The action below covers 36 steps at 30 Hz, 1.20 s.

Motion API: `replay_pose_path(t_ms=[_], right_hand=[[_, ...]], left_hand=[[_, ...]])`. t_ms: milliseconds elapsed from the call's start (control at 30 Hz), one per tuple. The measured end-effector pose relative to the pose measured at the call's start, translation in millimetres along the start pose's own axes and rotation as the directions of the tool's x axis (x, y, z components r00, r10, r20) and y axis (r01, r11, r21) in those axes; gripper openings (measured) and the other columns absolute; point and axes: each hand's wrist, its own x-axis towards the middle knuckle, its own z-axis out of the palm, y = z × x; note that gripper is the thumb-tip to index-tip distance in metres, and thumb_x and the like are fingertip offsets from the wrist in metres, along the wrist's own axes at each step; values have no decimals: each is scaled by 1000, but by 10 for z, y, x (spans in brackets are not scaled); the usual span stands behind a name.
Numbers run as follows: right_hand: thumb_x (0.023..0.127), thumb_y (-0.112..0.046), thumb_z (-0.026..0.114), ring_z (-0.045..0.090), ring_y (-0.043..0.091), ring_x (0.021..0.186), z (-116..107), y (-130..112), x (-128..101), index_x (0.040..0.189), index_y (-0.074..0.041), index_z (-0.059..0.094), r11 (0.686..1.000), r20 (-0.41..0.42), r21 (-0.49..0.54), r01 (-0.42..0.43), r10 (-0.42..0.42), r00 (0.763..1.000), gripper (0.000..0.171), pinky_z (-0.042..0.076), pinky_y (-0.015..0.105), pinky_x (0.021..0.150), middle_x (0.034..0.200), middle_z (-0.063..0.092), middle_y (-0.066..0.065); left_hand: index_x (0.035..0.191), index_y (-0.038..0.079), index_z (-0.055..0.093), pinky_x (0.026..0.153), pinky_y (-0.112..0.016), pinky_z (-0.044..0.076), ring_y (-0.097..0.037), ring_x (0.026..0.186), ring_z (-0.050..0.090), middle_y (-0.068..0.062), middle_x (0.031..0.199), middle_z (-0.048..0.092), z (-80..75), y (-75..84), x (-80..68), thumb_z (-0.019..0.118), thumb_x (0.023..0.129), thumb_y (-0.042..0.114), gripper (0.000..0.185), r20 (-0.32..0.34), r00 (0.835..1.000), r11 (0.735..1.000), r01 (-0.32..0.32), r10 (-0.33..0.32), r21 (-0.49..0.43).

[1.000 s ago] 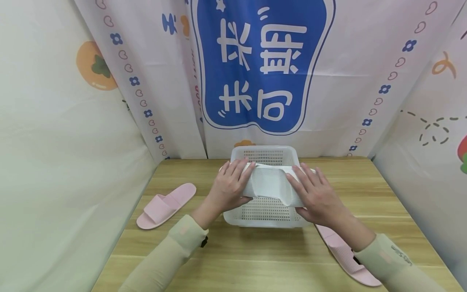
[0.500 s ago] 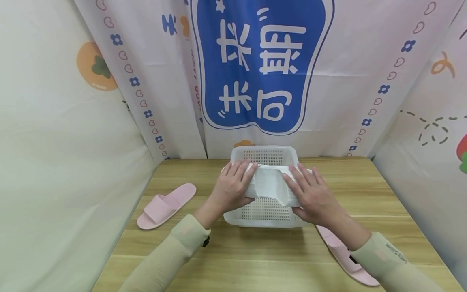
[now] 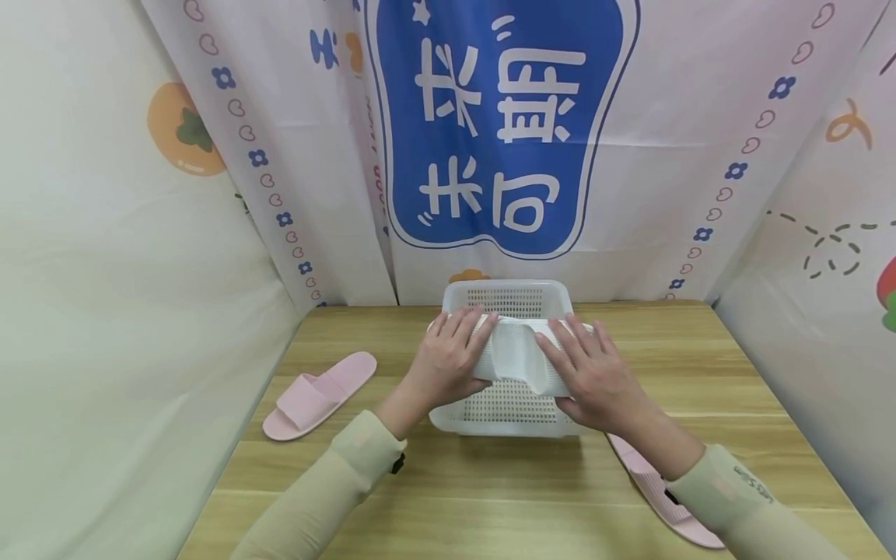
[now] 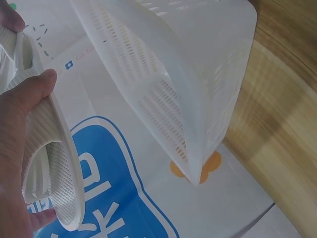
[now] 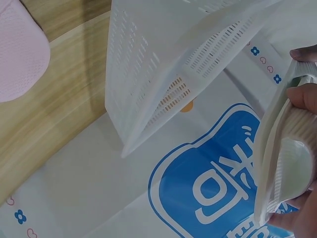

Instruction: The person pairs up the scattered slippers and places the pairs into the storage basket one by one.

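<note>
White slippers (image 3: 514, 354) with ribbed straps, apparently a pair laid together, are held level above a white plastic basket (image 3: 514, 428). My left hand (image 3: 448, 362) grips their left end, fingers over the far side and thumb at the near side. At the other end my right hand (image 3: 595, 377) holds them the same way. The left wrist view shows a strap and textured footbed (image 4: 64, 183) by my thumb. Two layered sole edges (image 5: 270, 163) appear in the right wrist view. Most of the basket's middle is hidden behind the slippers and hands.
One pink slipper (image 3: 318, 397) lies left of the basket on the wooden table (image 3: 490, 505). Another pink slipper (image 3: 658, 494) lies at the right, partly under my right forearm. A printed white curtain (image 3: 644, 194) hangs directly behind the basket.
Both hands have drawn slightly closer together on the white slippers, the right one shifting left and the left one slightly right. The basket and pink slippers stay put.
</note>
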Motion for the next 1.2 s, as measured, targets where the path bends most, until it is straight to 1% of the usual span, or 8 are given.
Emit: replay_pose_path(t_ms=[200, 467, 767, 867, 1033, 1200], right_hand=[[65, -37, 82, 37, 48, 131, 0, -22, 12, 145, -5, 37, 1000, 22, -13, -5, 5, 1000, 98, 32, 69, 100, 145, 39, 26], [65, -36, 82, 38, 49, 130, 1, -38, 30, 145, -5, 38, 1000, 16, -26, -5, 5, 1000, 96, 34, 69, 98, 145, 40, 26], [66, -34, 80, 39, 48, 129, 18, -63, 37, 145, -5, 38, 1000, 15, -18, -2, 2, 1000, 94, 32, 70, 100, 144, 41, 26], [66, -34, 80, 39, 48, 129, 17, -63, 37, 144, -5, 38, 1000, 6, -12, -2, 2, 1000, 93, 31, 70, 100, 144, 41, 26], [65, -34, 79, 42, 49, 126, 19, -62, 51, 143, -4, 41, 1000, -24, -7, 11, -11, 1000, 91, 34, 70, 97, 141, 44, 27], [65, -33, 78, 42, 49, 126, 20, -68, 61, 142, -4, 41, 1000, -35, -6, 17, -17, 999, 90, 36, 70, 95, 141, 44, 27]], left_hand=[[143, 7, 43, 93, -54, 48, -34, 122, 50, -17, 136, 51, 14, 26, 27, 79, 61, 62, 105, -1, 1000, 1000, -11, 11, 9], [142, 6, 44, 90, -53, 50, -34, 117, 53, -17, 134, 53, 19, 41, 64, 78, 61, 61, 103, -14, 1000, 1000, -23, 23, 15], [142, 6, 44, 89, -52, 51, -34, 115, 55, -18, 134, 53, 19, 75, 82, 77, 62, 60, 102, 3, 999, 999, -35, 35, 12], [141, 6, 46, 88, -52, 51, -34, 113, 56, -18, 133, 54, 11, 80, 94, 76, 63, 59, 99, -5, 999, 999, -39, 39, 20], [139, 6, 48, 86, -52, 52, -33, 111, 58, -18, 131, 55, -1, 88, 107, 74, 65, 58, 94, -26, 998, 998, -50, 51, 35], [138, 6, 50, 85, -51, 53, -33, 109, 58, -18, 130, 56, -3, 86, 112, 72, 65, 58, 92, -47, 997, 997, -60, 62, 48]])
